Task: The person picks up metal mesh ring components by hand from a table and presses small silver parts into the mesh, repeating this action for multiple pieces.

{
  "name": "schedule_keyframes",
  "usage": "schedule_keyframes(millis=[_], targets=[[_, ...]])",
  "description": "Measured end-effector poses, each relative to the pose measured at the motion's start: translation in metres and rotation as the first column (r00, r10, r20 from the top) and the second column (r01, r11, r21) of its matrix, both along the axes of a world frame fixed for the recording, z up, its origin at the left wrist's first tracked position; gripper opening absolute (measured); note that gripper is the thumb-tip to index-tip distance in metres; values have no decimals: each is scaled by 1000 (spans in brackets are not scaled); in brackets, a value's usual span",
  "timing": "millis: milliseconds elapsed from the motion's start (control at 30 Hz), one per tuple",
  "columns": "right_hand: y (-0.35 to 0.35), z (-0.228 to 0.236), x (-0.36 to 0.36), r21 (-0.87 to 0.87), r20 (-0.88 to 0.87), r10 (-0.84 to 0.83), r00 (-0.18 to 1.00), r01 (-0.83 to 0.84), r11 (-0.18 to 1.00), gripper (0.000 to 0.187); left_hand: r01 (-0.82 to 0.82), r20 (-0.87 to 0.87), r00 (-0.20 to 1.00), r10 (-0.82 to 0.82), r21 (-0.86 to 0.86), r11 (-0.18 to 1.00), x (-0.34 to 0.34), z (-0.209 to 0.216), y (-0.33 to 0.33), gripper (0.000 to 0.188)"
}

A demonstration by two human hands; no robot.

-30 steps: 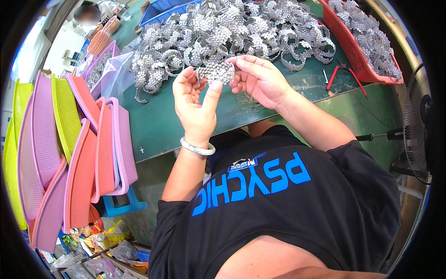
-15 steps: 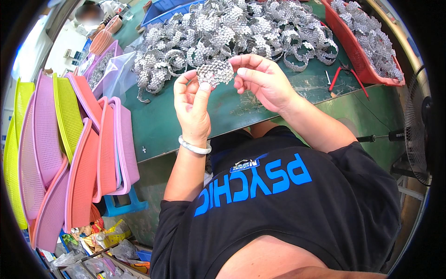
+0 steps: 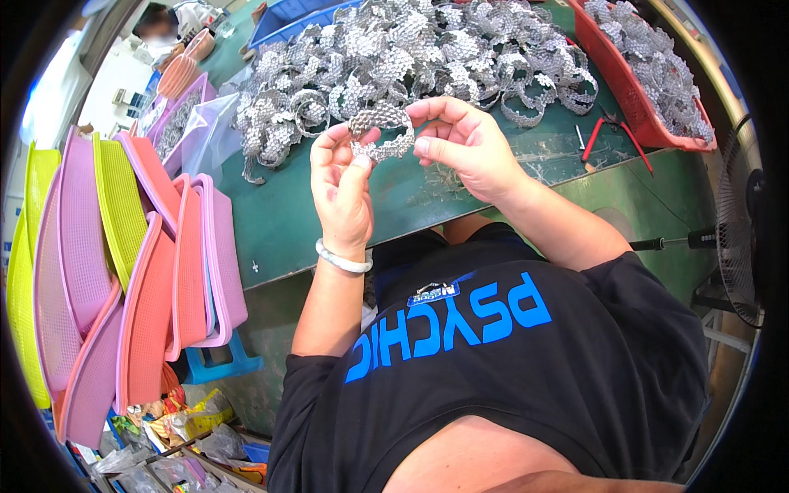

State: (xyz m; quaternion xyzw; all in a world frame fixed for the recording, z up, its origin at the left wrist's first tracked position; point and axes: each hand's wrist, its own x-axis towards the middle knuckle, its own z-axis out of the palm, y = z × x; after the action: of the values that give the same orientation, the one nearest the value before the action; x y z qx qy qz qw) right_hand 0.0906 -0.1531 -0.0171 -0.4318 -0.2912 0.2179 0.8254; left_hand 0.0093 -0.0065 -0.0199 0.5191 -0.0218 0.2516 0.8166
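Note:
A silvery, scale-textured metal bracelet [image 3: 398, 146] is held up over the near part of the green table, its open loop turned toward me. My left hand [image 3: 341, 177] pinches its left side, thumb in front and fingers behind. On the opposite side, my right hand [image 3: 464, 152] touches the bracelet's upper right edge with a fingertip, its thumb close by. Just beyond both hands spreads a large pile of similar silvery bracelets [image 3: 370, 49], some lying as open rings.
A red basket [image 3: 657, 135] of similar metal pieces stands at right, with red-handled pliers [image 3: 615, 131] beside it. Pink, purple and green plastic baskets [image 3: 148, 320] are stacked at left. A blue bin [image 3: 279, 25] sits behind the pile; a fan [image 3: 735, 222] stands far right. Another person is at far left.
The bracelet has turned between my hands, so its ring opening now shows where its scaled outer face did before. My hands have shifted only slightly.

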Motion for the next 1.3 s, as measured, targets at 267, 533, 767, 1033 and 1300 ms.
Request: schedule_keyframes(millis=[267,533,767,1033,1300], targets=[[-20,0,6,-234,521,-159,839,319,918,65,-8,43,999,-8,363,932,5,-8,-16,46],[-106,32,44,-165,809,-332,486,728,665,69,133,-73,991,-112,490,861,7,-6,-39,54],[-246,89,161,146,989,58,-134,923,-357,58,150,-152,985,-78,554,819,0,-15,-26,44],[-260,109,181,-176,868,234,439,711,-681,54,118,-203,979,-4,549,827,-5,-25,-14,39],[-160,104,180,-285,894,335,298,955,-87,44,88,-214,976,38,551,830,-9,-23,-9,36]])
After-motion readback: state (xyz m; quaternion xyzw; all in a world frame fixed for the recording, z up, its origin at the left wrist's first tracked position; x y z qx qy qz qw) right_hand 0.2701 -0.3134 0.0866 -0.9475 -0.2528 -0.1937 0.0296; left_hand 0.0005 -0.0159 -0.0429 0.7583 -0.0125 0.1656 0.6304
